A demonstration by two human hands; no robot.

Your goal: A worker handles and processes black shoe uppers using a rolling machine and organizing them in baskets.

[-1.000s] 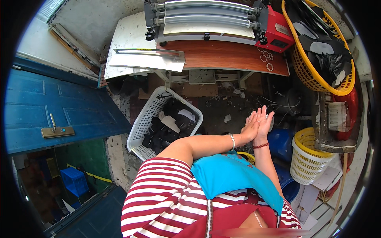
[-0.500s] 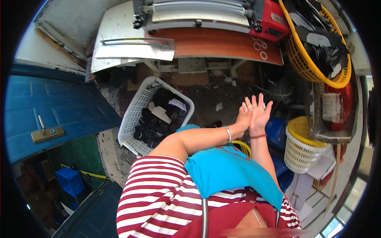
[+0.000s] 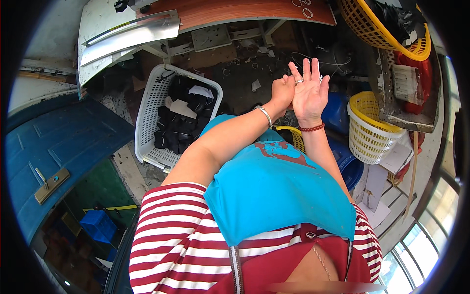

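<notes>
My right hand (image 3: 310, 98) is held palm up in front of my body, with its fingers spread and a red beaded bracelet (image 3: 312, 128) at the wrist. A ring (image 3: 298, 82) shows on one of its fingers. Against its little-finger side rests my left hand (image 3: 282, 93), its fingers curled in. What those fingers grip, if anything, is hidden. A silver bangle (image 3: 266, 116) circles the left wrist. Under both forearms spreads a blue apron (image 3: 274, 191) over a striped shirt (image 3: 169, 220).
Left of my hands stands a white basket (image 3: 148, 115) of dark pieces (image 3: 171, 130). A worktable (image 3: 235, 14) with a metal strip (image 3: 132, 36) lies ahead. To the right are a yellow basket (image 3: 360, 27), nested yellow and white baskets (image 3: 369, 139) and blue containers (image 3: 338, 110). A blue door (image 3: 63, 152) is at left.
The view has shifted, so the worktable sits higher in it and its machine is mostly out of frame. My left hand has slid off the right palm to its little-finger side.
</notes>
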